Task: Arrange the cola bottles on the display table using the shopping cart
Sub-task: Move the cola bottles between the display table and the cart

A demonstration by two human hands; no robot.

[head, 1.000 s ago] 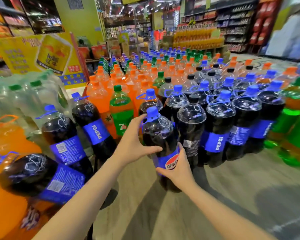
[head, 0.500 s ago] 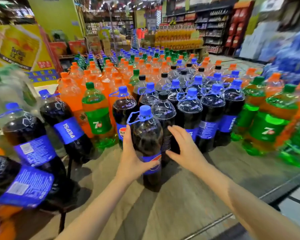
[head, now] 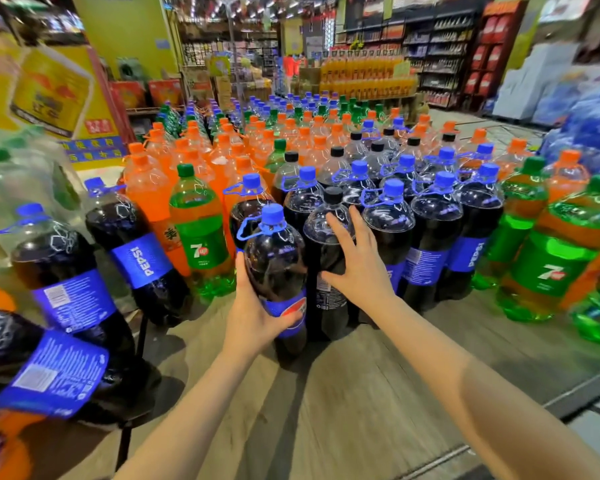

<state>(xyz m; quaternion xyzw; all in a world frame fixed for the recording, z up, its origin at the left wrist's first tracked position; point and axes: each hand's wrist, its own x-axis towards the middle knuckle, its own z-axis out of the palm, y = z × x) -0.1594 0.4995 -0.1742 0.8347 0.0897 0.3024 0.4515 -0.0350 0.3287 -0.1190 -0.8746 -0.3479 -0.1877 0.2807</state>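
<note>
Over the last second your right hand (head: 359, 268) has come off the blue-capped cola bottle (head: 276, 268) and moved right and farther back; its fingers are now spread flat against the black-capped bottle (head: 329, 244) just behind and to the right. Your left hand (head: 253, 313) has stayed where it was, curled round the blue-capped bottle's left side at the label, thumb across the front.

That bottle has moved in too. A second ago you were holding it with both hands out in front of the block; now it stands upright on the wooden bench (head: 361, 393), touching or very nearly touching the black-capped bottle, at the near left corner of the dark cola group, with the 7up bottle (head: 200, 237) to its left.

So this placement looks almost finished: the bottle appears to bear its own weight and only needs a last nudge to line up with the front row. Your right hand seems to be steadying the neighbour so it does not tip as you press in. More cola bottles (head: 63, 271) lie waiting at the near left, apparently in the cart, so there are further trips to make.
</note>
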